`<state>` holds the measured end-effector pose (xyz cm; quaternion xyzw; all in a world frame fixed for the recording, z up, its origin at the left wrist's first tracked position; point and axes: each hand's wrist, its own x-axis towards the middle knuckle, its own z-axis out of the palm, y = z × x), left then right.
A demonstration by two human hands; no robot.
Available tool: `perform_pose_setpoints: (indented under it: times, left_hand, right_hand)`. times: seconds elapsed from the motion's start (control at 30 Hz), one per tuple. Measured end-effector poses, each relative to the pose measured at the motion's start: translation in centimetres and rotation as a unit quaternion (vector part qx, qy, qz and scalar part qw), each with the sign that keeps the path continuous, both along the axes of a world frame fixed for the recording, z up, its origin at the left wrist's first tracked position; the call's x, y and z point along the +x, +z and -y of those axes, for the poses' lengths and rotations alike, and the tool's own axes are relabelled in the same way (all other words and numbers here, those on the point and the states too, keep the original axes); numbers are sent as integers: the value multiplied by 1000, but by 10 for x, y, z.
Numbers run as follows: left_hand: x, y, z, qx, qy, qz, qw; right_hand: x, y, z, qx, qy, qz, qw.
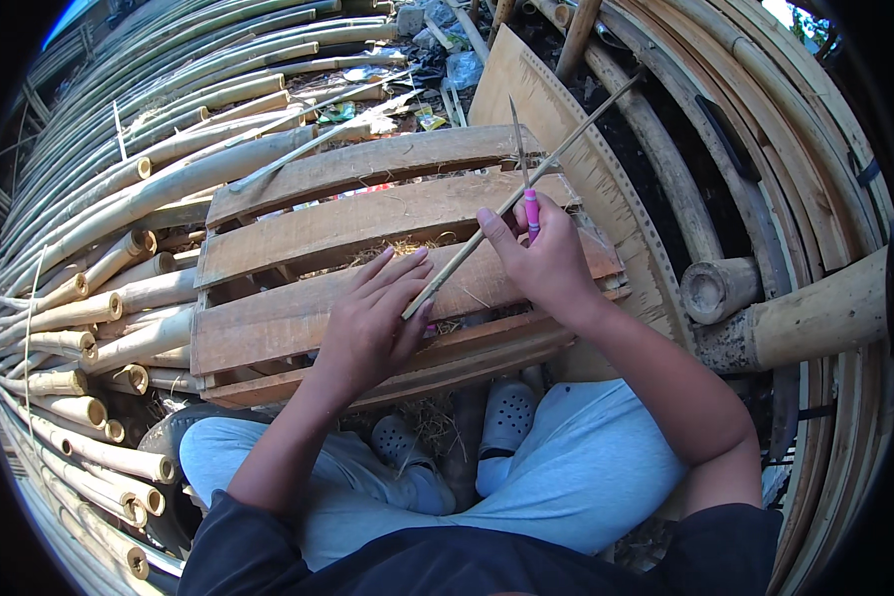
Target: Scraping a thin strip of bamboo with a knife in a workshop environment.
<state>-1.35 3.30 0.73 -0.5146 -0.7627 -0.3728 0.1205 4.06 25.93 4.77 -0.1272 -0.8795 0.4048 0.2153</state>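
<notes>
A long, thin bamboo strip (572,140) slants from lower left to upper right over a slatted wooden bench (298,240). My left hand (375,316) is at its lower end, with the strip between thumb and forefinger and the other fingers stretched over the slats. Farther up, my right hand (546,253) is closed, thumb against the strip. It also grips a small knife by its pink handle (532,214), the narrow blade (518,139) pointing up and away, crossing the strip. Part of the handle is hidden by my fingers.
Stacked bamboo poles (159,288) crowd the left side. A thin board (551,109) leans beyond the bench's right end. Thick bamboo pieces (814,313) and long timber strips (814,119) stand at right. Fibrous shavings (402,251) lie between slats, above my clogs (507,412).
</notes>
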Motion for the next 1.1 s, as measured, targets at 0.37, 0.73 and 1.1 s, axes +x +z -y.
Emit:
perform_pose_setpoints:
  times: [0.37,0.73,1.1]
  left_hand:
    - [3,4,-3,-62,-34,45,996]
    - [4,-7,-3,-52,-13,32,998]
    - [3,-15,3,-37,2,133,990]
  right_hand:
    - [-6,-2,-13,-15,-33,42,998]
    - [13,21,10,64,50,21,996]
    - [41,7,55,142,213,67,964]
